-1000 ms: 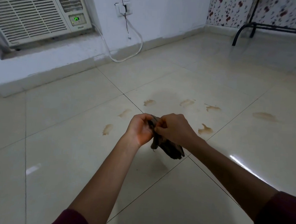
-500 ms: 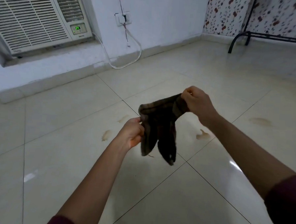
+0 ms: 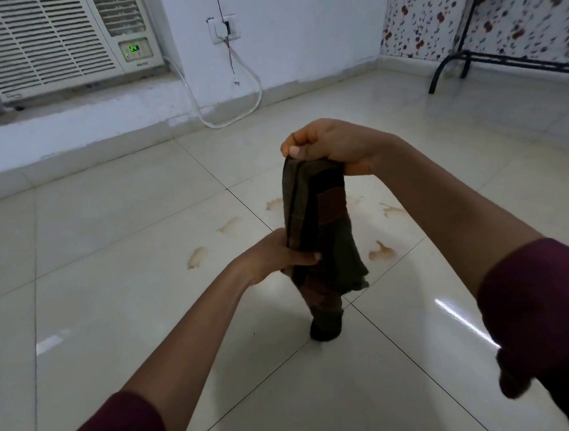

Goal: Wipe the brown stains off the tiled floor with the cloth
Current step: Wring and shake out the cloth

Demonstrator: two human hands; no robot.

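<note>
So the person's got the cloth point(image 3: 312, 223) held up in the air, right in the middle of the frame, hanging long and bunched. It's a dark brownish-green thing with a rusty brown band across it. The right hand point(image 3: 333, 145) is up top, fingers curled tight and pinching the upper edge. The left hand point(image 3: 274, 257) is lower down, thumb pressed across the cloth and fingers wrapped round its left side, gripping it about halfway. The bottom end dangles loose below that hand, clear of the tiled floor point(image 3: 107, 305) as far as I can see.

The brown stains point(image 3: 381, 251) are all still there on the glossy cream tiles, scattered behind the cloth around the centre: a couple to the left of it, one just right, another further up on the right, and at least one partly hidden by the cloth.

Both sleeves are maroon. Upper left of the frame there's a window air conditioner point(image 3: 55, 35) with a green display, a wall socket point(image 3: 222, 29) with a white cable point(image 3: 226, 113) looping down, and a black metal frame point(image 3: 449, 69) in the upper right by floral wallpaper.
</note>
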